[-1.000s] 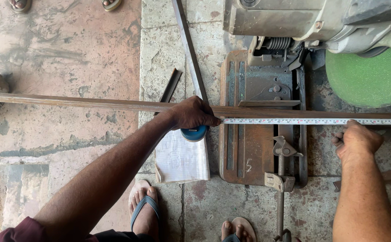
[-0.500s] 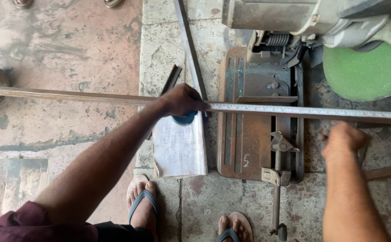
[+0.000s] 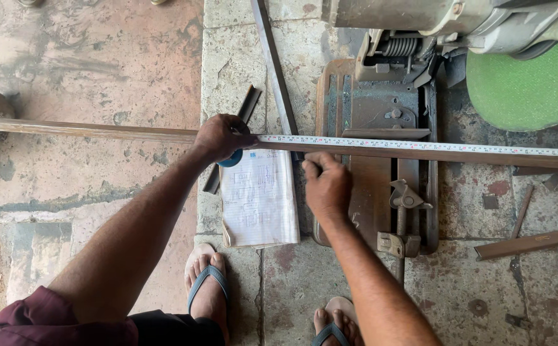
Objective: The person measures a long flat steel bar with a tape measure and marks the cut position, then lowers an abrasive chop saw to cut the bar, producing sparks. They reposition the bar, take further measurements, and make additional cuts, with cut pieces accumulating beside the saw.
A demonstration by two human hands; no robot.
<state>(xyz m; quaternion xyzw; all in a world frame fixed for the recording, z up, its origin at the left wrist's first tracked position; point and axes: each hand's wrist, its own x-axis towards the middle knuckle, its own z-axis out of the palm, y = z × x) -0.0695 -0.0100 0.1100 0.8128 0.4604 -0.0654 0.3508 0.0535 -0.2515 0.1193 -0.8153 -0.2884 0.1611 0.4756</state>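
Note:
A long rusty metal bar (image 3: 99, 131) runs left to right across the floor and over the base of a cut-off saw (image 3: 372, 186). A yellow-white measuring tape (image 3: 420, 145) lies stretched along the bar to the right. My left hand (image 3: 220, 137) presses the tape's blue case (image 3: 233, 159) against the bar. My right hand (image 3: 327, 186) rests with curled fingers against the bar's near edge, just left of the saw base. Whether it holds anything small is hidden.
A notebook (image 3: 259, 198) lies on the stone slab below the bar. The saw's green disc guard (image 3: 525, 86) is at the top right. Loose metal strips (image 3: 275, 70) and offcuts (image 3: 528, 242) lie around. My sandalled feet (image 3: 208, 288) stand near the bottom edge.
My right hand has moved left along the bar, from the far right to beside the saw base. The left hand has stayed on the tape case.

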